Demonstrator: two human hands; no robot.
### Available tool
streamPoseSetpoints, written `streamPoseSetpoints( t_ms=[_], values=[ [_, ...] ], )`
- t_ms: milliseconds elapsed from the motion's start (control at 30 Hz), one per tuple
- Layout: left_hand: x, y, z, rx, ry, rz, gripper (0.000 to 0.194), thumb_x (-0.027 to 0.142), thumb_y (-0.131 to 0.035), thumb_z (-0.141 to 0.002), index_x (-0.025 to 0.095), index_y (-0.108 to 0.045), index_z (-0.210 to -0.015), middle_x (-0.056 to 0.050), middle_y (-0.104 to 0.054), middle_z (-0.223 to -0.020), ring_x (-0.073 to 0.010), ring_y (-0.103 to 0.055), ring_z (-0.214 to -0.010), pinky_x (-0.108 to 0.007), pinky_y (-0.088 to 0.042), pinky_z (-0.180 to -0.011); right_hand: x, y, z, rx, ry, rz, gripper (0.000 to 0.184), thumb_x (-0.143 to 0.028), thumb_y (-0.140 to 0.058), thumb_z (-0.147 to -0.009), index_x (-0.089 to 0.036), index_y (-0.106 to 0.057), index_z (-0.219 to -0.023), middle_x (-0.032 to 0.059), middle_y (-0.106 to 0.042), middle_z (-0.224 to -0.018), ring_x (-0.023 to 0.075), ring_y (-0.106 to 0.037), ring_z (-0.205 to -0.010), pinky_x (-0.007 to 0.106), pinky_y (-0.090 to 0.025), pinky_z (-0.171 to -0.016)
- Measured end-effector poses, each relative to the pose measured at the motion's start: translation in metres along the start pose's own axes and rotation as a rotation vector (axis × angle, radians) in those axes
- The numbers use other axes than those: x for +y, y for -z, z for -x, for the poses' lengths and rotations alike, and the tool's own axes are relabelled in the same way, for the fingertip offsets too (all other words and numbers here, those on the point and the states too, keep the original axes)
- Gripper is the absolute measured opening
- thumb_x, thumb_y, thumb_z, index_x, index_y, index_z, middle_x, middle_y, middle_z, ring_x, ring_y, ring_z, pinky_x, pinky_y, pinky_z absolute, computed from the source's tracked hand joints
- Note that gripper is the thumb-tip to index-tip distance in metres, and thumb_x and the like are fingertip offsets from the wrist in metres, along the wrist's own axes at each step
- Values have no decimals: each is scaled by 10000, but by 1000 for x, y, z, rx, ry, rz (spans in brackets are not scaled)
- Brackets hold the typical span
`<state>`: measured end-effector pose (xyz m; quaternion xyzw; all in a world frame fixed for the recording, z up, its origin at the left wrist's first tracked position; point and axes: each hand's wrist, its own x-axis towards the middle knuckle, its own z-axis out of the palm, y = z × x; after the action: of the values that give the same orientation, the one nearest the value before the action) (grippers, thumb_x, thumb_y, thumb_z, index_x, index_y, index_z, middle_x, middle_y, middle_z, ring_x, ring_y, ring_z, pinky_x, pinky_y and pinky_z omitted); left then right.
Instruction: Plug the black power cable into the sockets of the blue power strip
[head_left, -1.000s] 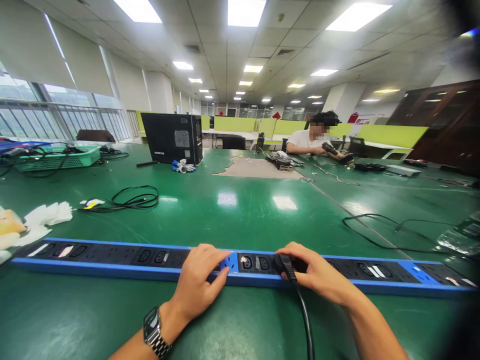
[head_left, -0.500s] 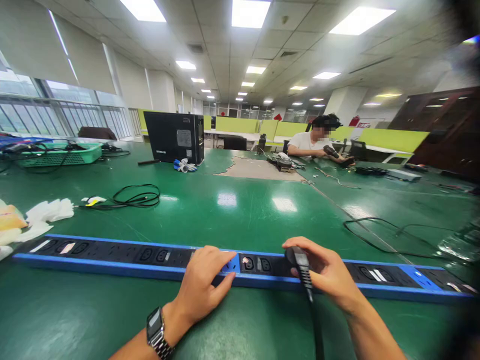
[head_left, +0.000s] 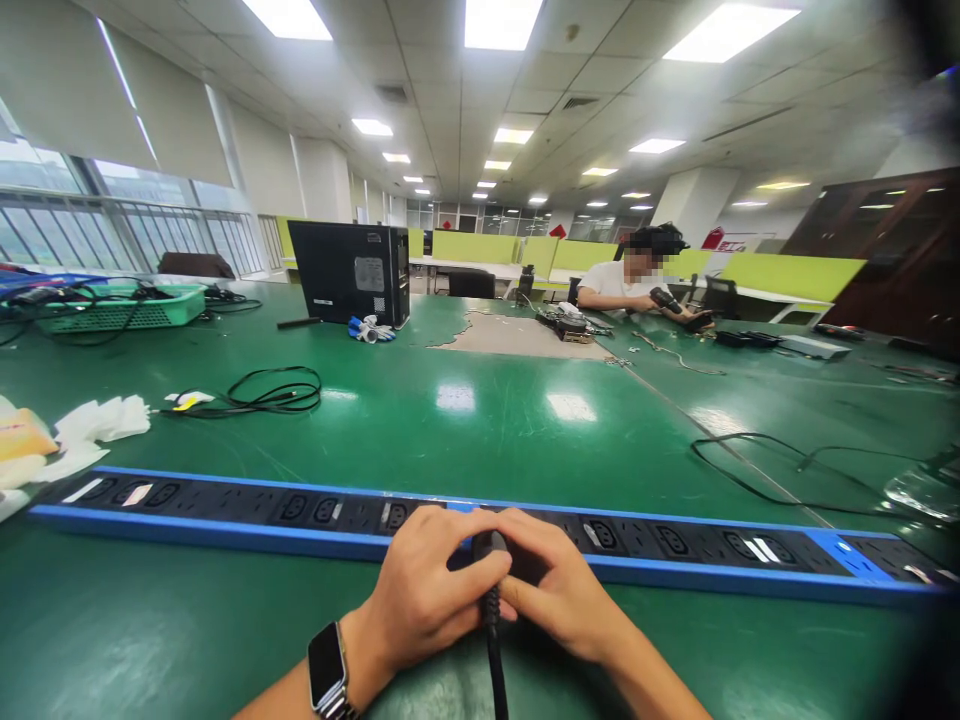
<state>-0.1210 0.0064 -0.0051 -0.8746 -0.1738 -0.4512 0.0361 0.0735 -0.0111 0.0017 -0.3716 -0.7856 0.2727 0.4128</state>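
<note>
A long blue and black power strip (head_left: pixel 675 575) lies across the green table in front of me, with many sockets along its top. Over its middle, my left hand (head_left: pixel 431 575) and my right hand (head_left: pixel 559 575) meet at the fingertips. Between them is a black power plug (head_left: pixel 491 547), gripped from both sides. Its cord (head_left: pixel 495 660) runs down towards me. The plug's front end is hidden by my fingers, so I cannot tell whether it sits in a socket. A watch (head_left: pixel 328 668) is on my left wrist.
Beyond the strip lie a coiled black cable (head_left: pixel 277 392), crumpled white paper (head_left: pixel 105 420), a green basket (head_left: pixel 127 308) and a black computer case (head_left: pixel 349 275) with gloves (head_left: pixel 371 329) beside it. A co-worker (head_left: pixel 626 280) sits across the table. Loose cable (head_left: pixel 720 470) lies at right.
My right hand has carried the plug left along the strip to the blue socket area. My left hand has moved slightly right and closed on the plug too.
</note>
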Motion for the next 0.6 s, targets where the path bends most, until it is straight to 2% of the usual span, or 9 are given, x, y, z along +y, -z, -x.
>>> streamPoseSetpoints(
  t_ms=[67,167,267,333,400,467,600],
  values=[
    [-3,0,4,49,41,-25,234,303,-569,-952,212,-614,-1163,-126,-616,-1207,-233,-594,-1022,-373,-449,-830,5,8,1,40,-4,55,407,-257,-679,-783,-247,-659,-1189,48,-708,-1048,182,-642,-933,302,-508,-850],
    [-11,2,12,113,156,-50,330,229,-552,-955,257,-568,-1283,-109,-619,-1202,-238,-586,-1047,-386,-436,-869,18,22,3,247,-134,156,288,-301,-636,-805,-214,-703,-1071,43,-717,-906,168,-644,-792,290,-517,-750],
    [-20,3,15,196,353,-12,381,224,-588,-935,262,-538,-1311,-77,-663,-1139,-222,-609,-1006,-353,-455,-858,28,28,3,432,-282,181,255,-389,-606,-816,-193,-725,-927,39,-708,-775,164,-623,-668,283,-507,-641],
    [-25,3,15,227,478,-4,352,263,-631,-913,256,-571,-1259,-64,-680,-1131,-224,-617,-997,-351,-460,-856,31,27,2,451,-314,186,269,-419,-603,-811,-193,-728,-888,42,-713,-766,170,-624,-657,287,-503,-630],
    [-28,1,14,184,541,-29,296,290,-650,-902,264,-616,-1195,-52,-691,-1122,-232,-612,-1002,-366,-452,-855,31,25,2,419,-305,204,263,-421,-601,-809,-200,-731,-866,42,-719,-771,175,-632,-668,293,-502,-644],
    [-28,-1,13,93,553,-78,287,291,-664,-893,282,-639,-1179,-36,-705,-1070,-237,-604,-974,-379,-436,-827,31,22,2,390,-292,223,253,-415,-596,-813,-206,-733,-850,41,-725,-782,180,-642,-688,297,-501,-661],
    [-24,-7,11,-42,547,-147,394,270,-717,-857,276,-616,-1237,-19,-723,-961,-228,-592,-895,-365,-402,-757,31,22,1,386,-289,235,251,-410,-579,-826,-211,-731,-836,43,-735,-807,185,-656,-716,299,-502,-678]
  ],
)
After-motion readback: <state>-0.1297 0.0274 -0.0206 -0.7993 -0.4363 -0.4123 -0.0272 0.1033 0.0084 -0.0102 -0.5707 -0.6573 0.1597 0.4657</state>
